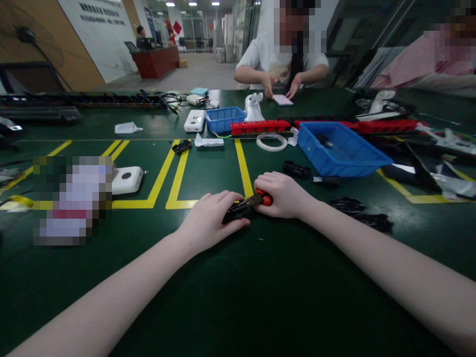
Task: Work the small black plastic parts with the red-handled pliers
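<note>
My right hand (280, 195) is closed around the red handles of a pair of pliers (256, 200). Their dark jaws point left and reach the black part (236, 210) in my left hand (210, 218). That part looks like a small plastic piece; fingers hide much of it, and its exact kind cannot be made out. My left thumb and fingers pinch it just above the green table (238, 297). A tiny pale scrap (261, 239) lies on the table near my hands. Beyond my right hand are a black piece (296, 169) and a black-handled tool (326, 181).
A blue bin (344, 148) stands right of centre, with bundled black pieces (362, 213) nearer me. Farther back are a tape roll (271, 142), red strips (260, 127) and a smaller blue basket (226, 120). A white power bank (127, 180) lies left. A person (275, 64) sits opposite.
</note>
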`<act>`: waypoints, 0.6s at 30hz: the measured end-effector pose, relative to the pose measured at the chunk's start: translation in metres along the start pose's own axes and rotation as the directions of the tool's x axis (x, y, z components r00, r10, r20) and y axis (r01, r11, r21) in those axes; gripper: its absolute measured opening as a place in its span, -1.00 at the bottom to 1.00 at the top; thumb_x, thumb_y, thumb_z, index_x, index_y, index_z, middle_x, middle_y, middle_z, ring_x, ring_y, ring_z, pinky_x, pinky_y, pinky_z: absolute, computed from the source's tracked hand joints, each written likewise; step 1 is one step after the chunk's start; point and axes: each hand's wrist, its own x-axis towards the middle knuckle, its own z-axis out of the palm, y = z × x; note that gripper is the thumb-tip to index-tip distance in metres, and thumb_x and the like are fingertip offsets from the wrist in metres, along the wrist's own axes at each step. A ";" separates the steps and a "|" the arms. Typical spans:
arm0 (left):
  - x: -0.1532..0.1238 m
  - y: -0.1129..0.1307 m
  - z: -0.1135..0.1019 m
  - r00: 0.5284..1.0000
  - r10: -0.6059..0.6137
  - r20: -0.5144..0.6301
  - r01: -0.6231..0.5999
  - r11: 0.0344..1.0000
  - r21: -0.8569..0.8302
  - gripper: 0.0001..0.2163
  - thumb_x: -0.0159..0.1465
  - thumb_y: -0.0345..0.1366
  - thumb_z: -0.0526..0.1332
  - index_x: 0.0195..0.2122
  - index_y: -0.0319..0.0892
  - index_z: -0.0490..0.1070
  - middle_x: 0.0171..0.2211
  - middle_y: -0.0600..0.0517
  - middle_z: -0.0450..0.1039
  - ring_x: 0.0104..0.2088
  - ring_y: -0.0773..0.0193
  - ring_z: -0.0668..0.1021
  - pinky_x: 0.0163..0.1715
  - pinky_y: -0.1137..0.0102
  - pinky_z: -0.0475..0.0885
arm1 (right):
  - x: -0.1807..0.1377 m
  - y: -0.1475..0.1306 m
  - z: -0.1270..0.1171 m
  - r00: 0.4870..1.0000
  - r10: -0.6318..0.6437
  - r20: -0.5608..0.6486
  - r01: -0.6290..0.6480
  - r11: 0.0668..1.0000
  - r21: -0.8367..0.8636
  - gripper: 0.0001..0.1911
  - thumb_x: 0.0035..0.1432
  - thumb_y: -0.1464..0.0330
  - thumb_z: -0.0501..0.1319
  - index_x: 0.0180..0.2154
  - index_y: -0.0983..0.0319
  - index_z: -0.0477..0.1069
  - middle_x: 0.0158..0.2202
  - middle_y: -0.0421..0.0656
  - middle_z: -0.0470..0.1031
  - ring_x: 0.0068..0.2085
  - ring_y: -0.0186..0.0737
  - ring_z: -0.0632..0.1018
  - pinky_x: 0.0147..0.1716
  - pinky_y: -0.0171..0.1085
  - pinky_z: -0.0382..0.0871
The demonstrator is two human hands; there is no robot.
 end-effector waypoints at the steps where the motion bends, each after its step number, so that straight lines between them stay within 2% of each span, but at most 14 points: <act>1: 0.000 0.000 0.000 1.000 0.000 -0.013 0.000 1.000 0.008 -0.67 0.31 -0.14 0.20 0.05 -0.12 0.27 -0.04 -0.02 0.46 -0.08 0.13 0.52 -0.16 0.23 0.39 | 0.000 0.000 0.000 1.000 0.019 -0.002 -0.019 1.000 0.007 -0.79 0.02 0.23 0.20 -0.45 0.19 0.22 -0.44 -0.14 0.37 -0.38 -0.19 0.33 -0.35 -0.23 0.12; 6: -0.001 0.000 0.002 0.998 0.009 -0.063 -0.007 0.999 0.041 -0.69 0.32 -0.24 0.18 0.06 -0.13 0.25 -0.04 -0.03 0.47 -0.09 0.13 0.53 -0.16 0.22 0.40 | 0.000 0.000 0.000 0.998 0.058 -0.004 -0.058 0.998 0.029 -0.77 0.02 0.22 0.20 -0.46 0.18 0.19 -0.45 -0.15 0.35 -0.38 -0.20 0.32 -0.36 -0.24 0.12; 12: -0.002 -0.001 0.002 0.990 0.017 -0.141 -0.016 1.000 0.009 -0.65 0.30 -0.28 0.19 0.10 -0.13 0.22 0.02 -0.06 0.45 -0.05 0.13 0.53 -0.12 0.23 0.41 | -0.001 0.001 0.001 0.995 0.094 -0.030 -0.094 0.995 0.018 -0.76 0.06 0.20 0.20 -0.44 0.19 0.20 -0.44 -0.15 0.35 -0.38 -0.20 0.33 -0.36 -0.24 0.12; 18: -0.002 -0.002 0.001 0.991 0.026 -0.132 -0.026 1.000 -0.002 -0.72 0.32 -0.27 0.18 0.04 -0.12 0.28 -0.03 -0.03 0.49 -0.08 0.15 0.54 -0.12 0.23 0.42 | -0.001 0.002 0.003 0.994 0.097 -0.047 -0.096 0.995 0.016 -0.74 0.07 0.19 0.20 -0.45 0.19 0.20 -0.44 -0.15 0.35 -0.39 -0.20 0.34 -0.37 -0.24 0.12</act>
